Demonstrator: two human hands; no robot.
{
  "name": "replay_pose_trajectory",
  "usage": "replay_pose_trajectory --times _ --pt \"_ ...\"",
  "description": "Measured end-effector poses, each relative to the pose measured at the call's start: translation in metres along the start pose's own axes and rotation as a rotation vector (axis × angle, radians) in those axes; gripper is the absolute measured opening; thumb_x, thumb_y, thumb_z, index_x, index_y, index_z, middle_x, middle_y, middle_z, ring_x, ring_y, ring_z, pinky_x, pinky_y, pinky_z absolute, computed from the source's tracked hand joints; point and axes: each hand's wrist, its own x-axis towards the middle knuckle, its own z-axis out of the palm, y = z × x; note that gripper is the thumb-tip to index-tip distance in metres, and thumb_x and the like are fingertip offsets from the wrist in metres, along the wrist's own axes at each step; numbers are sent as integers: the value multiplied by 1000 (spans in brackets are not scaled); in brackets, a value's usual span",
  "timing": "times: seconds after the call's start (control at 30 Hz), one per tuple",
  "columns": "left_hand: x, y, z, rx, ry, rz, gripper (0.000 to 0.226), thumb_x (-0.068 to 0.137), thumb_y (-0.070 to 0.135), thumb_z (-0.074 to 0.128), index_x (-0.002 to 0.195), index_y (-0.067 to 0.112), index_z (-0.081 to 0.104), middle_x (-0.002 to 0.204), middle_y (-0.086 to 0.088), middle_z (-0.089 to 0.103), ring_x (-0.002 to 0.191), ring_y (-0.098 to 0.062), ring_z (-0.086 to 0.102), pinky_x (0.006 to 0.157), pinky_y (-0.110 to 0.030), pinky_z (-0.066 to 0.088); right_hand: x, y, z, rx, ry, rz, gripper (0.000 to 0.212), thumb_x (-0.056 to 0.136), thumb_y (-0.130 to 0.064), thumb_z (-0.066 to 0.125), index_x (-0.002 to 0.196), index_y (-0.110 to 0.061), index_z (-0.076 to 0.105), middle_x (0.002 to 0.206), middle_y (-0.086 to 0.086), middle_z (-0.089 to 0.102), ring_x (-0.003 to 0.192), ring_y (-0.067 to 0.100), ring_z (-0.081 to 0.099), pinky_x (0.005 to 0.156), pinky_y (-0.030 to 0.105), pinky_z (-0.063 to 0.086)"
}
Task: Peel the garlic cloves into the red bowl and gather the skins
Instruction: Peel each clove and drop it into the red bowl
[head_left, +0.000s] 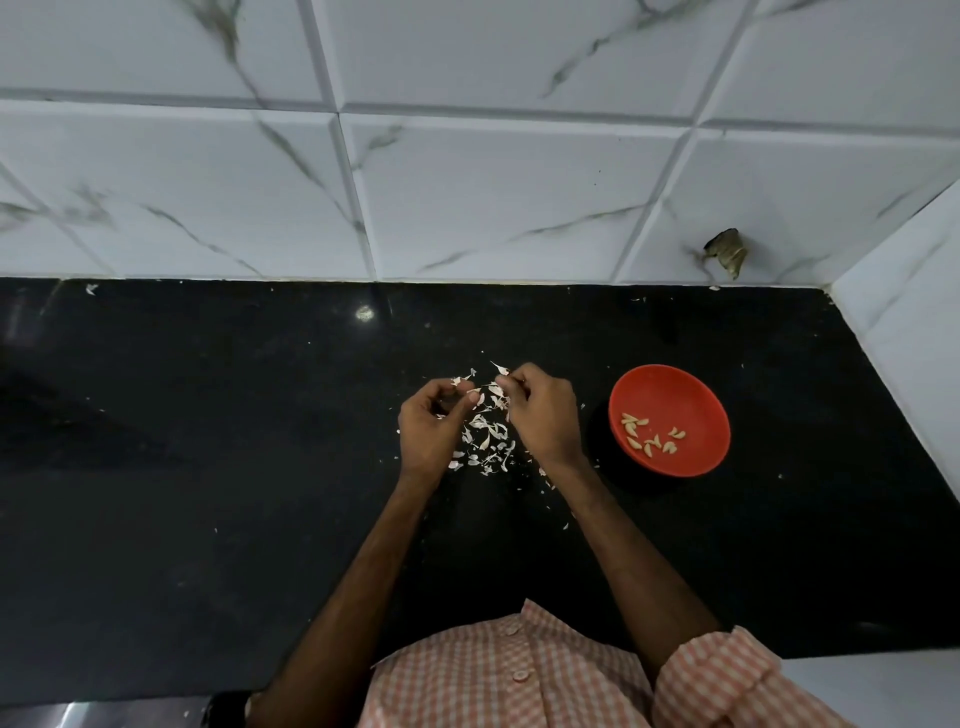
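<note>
1. From where I stand, the step in hand looks like stripping 1 more clove. The right hand (540, 415) is best kept low over the scattered white papery garlic skins (485, 439), so each flake drops onto that patch and not farther out.
2. A light pull along the clove's length should do; tearing hard would likely flick bits across the glossy black stone countertop (208, 441).
3. The right hand is knuckles up, its fingertips pinching a small pale garlic piece (502, 385); clove or skin, I cannot tell.
4. The left hand (431, 428) sits just beside it, fingers curled towards the thumb; whether it grips anything I cannot tell.
5. The round red plastic bowl (675, 395) stands right of both hands, with the peeled pale garlic cloves (652, 434) lying inside.
</note>
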Motion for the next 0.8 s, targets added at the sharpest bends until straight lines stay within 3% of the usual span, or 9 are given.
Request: replay_pose_trajectory --times 0.1,0.17,0.23,0.37,0.5,0.6,0.7,0.77,0.8 --pt "1 -1 -1 63 -19 2 15 85 15 79 99 12 74 90 6 75 77 -5 67 71 -19 53 4 -11 -4 -78 34 -69 41 96 -51 59 77 -15 66 67 -6 62 61 13 59 56 33 49" --pt "3 -2 -2 119 -51 13 13 87 16 78 100 15 74 89 6 75 80 -10 69 73 -27 57 7 -19 -3 39 -79 -135 25 93 -45 65 94 -21 72 91 -9 65 87 9 61 70 31 53" --pt "2 -3 -1 168 -84 40 14 88 14 73 102 13 74 89 4 75 82 -16 71 75 -38 60 9 -23 0 31 -197 -195 23 88 -41 72 103 -23 72 101 -11 63 98 7 57 78 28 53" --pt "1 -3 0 180 -127 64 19 88 12 72 107 11 74 93 3 76 85 -18 72 78 -46 59 7 -22 5 -21 -149 -239 15 87 -35 74 95 -23 75 95 -10 68 93 9 57 76 34 52" --pt "3 0 1 160 -116 29 13 87 16 77 100 14 76 91 6 76 83 -14 71 78 -42 59 10 -19 0 180 -36 -213 6 90 -15 72 93 -15 78 88 -4 72 87 11 64 77 35 55" --pt "1 -1 0 139 -110 3 10 88 17 76 97 21 76 93 10 76 86 -11 71 82 -39 60 16 -16 -7 263 -35 -144 22 90 -1 69 109 -9 76 98 1 73 92 7 68 82 22 56" --pt "0 -1 -2 140 -87 -20 11 88 18 75 94 27 75 90 9 75 82 -11 69 77 -37 59 17 -11 -9 201 -163 -68 41 91 11 62 127 -8 67 115 8 73 104 11 69 91 23 57" --pt "1 -1 -4 140 -72 -27 11 89 18 75 96 27 75 88 8 75 77 -9 67 72 -34 58 18 -7 -8 88 -219 -57 36 92 4 64 126 -7 65 115 11 73 103 17 71 90 30 59" --pt "2 -2 -6 132 -60 -31 11 89 19 75 98 25 75 88 7 75 78 -9 68 72 -34 58 18 -5 -7 14 -210 -59 25 94 -8 67 119 -7 67 106 11 75 94 19 73 84 35 61"
